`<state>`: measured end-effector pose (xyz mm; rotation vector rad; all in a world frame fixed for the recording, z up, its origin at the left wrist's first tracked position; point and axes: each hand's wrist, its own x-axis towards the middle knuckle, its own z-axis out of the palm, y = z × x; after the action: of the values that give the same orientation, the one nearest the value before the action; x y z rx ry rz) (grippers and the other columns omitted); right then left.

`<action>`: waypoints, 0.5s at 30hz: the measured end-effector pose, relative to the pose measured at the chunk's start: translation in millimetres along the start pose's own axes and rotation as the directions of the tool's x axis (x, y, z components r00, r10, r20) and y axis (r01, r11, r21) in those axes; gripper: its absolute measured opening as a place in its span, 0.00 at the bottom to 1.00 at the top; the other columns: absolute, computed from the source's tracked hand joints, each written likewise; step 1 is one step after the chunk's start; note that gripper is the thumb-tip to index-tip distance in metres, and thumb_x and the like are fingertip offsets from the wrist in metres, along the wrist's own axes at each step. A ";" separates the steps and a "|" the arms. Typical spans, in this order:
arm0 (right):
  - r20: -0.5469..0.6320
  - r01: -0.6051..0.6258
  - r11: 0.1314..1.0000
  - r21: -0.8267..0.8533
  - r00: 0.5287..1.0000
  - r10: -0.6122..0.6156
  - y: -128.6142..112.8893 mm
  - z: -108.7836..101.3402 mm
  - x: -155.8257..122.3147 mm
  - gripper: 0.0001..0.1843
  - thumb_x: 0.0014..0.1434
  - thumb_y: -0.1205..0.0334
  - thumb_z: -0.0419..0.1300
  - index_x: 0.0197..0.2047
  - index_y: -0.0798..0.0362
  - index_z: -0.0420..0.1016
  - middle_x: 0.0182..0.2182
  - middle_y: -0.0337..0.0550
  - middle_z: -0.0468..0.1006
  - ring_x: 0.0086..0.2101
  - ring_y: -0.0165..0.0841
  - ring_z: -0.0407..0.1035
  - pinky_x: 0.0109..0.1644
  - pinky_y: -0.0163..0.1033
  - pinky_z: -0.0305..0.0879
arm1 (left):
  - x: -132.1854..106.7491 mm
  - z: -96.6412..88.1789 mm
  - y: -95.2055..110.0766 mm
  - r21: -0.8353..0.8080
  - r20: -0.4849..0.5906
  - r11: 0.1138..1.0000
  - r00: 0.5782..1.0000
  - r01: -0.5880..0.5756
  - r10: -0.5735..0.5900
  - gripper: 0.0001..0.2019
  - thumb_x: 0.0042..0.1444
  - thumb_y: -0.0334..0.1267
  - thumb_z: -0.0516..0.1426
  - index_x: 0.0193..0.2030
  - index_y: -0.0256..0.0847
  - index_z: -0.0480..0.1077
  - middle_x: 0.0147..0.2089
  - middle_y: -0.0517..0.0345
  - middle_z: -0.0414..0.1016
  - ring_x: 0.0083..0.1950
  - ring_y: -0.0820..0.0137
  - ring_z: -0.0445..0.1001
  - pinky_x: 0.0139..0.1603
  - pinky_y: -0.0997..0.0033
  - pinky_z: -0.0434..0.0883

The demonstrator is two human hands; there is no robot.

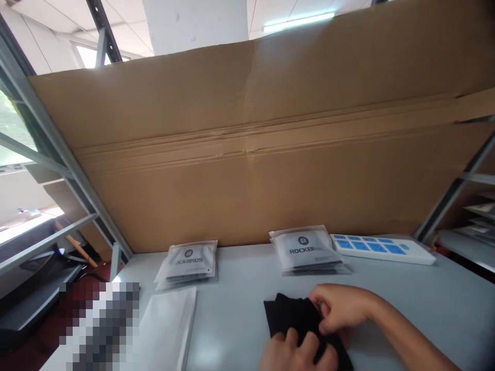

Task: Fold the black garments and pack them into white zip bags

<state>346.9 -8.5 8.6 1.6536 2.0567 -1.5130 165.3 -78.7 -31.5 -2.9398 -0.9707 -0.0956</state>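
I see the cloth [288,314] on the table [232,309], its long axis slanting from far left to near right. My right hand [338,307] pinches its right edge; my left hand [299,354] curls over its nearer part, its grip hidden from me.

Cardboard panel [247,190], metal post [51,129], lit ceiling tube [298,22]
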 end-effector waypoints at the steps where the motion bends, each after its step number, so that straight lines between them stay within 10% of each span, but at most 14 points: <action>1: 0.004 -0.002 1.000 -0.007 1.000 0.002 0.8 0.1 0.7 0.07 0.41 0.71 0.60 0.25 0.50 0.68 0.13 0.27 0.68 0.18 0.32 0.73 0.19 0.29 0.62 | 4.2 -3.9 0.9 -0.011 0.056 1.000 0.998 0.026 -0.025 0.11 0.68 0.43 0.55 0.54 0.47 0.70 0.35 0.47 0.78 0.32 0.55 0.79 0.18 0.65 0.65; 9: -0.028 -0.018 0.998 -0.066 0.999 0.016 0.6 -0.8 -1.0 0.07 0.37 0.73 0.59 0.19 0.51 0.67 0.16 0.29 0.72 0.21 0.33 0.74 0.21 0.29 0.61 | -28.0 -74.8 -30.1 -0.155 0.337 0.952 0.920 0.263 -0.199 0.21 0.56 0.32 0.60 0.57 0.43 0.67 0.45 0.50 0.81 0.40 0.57 0.82 0.32 0.67 0.76; 15: -0.045 -0.036 0.994 -0.106 0.998 0.032 1.2 -3.8 -2.5 0.06 0.35 0.71 0.58 0.18 0.50 0.65 0.15 0.29 0.70 0.20 0.31 0.71 0.19 0.28 0.55 | -80.1 -77.4 -54.3 0.025 0.398 0.930 0.849 0.368 -0.347 0.42 0.52 0.26 0.57 0.74 0.51 0.52 0.45 0.49 0.83 0.42 0.53 0.83 0.46 0.56 0.77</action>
<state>350.7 -7.6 11.3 1.6872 2.0803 -1.3432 65.2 -87.3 41.1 -2.8361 -1.5857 0.4935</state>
